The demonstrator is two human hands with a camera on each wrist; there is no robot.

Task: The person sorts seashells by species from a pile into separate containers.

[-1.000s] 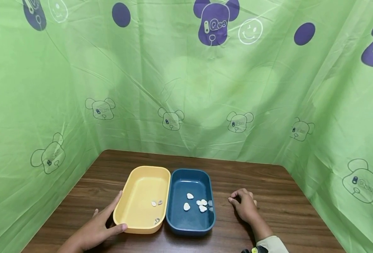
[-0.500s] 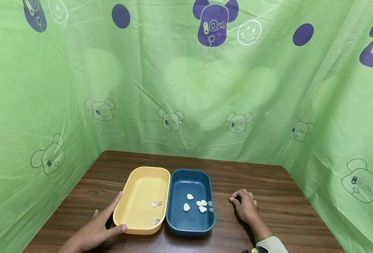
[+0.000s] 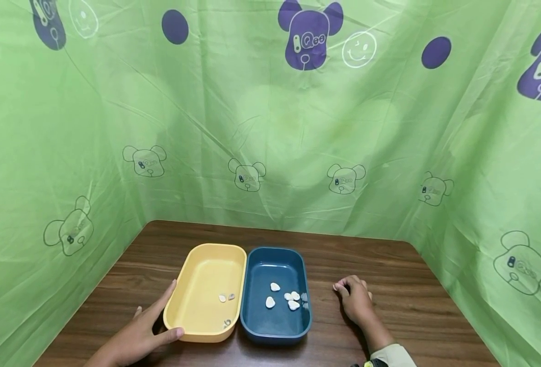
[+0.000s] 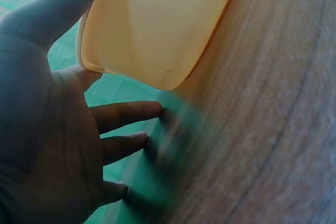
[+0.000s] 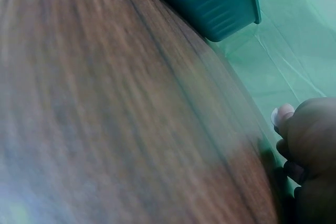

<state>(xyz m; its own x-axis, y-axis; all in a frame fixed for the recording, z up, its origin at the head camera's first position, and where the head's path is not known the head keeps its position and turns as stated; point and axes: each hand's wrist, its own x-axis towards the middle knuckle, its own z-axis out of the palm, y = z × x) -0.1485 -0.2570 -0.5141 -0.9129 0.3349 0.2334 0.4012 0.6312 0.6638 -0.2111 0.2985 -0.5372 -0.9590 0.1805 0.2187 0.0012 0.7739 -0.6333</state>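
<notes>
My left hand (image 3: 137, 329) rests against the near left corner of a yellow tray (image 3: 197, 262), its thumb on the near side and index finger along the left side. The other fingers stand straight and apart, touching the table in the left wrist view. On the right, my right hand (image 3: 355, 298) is low over the table, pinching a small white pebble (image 5: 274, 116) between thumb and fingertips; most of it is hidden. Several white pebbles (image 3: 270, 302) lie in the blue tray (image 3: 275, 326). A few small pale and grey pieces (image 3: 222, 298) lie in the yellow tray.
The two trays stand side by side, touching or nearly so, on a dark wooden table (image 3: 366, 255). A green patterned curtain (image 3: 298, 127) surrounds the table's back and sides.
A white edge now shows at my right fingertips, which have turned slightly. My left hand keeps its place on the yellow tray. The head view has tilted up a little.
</notes>
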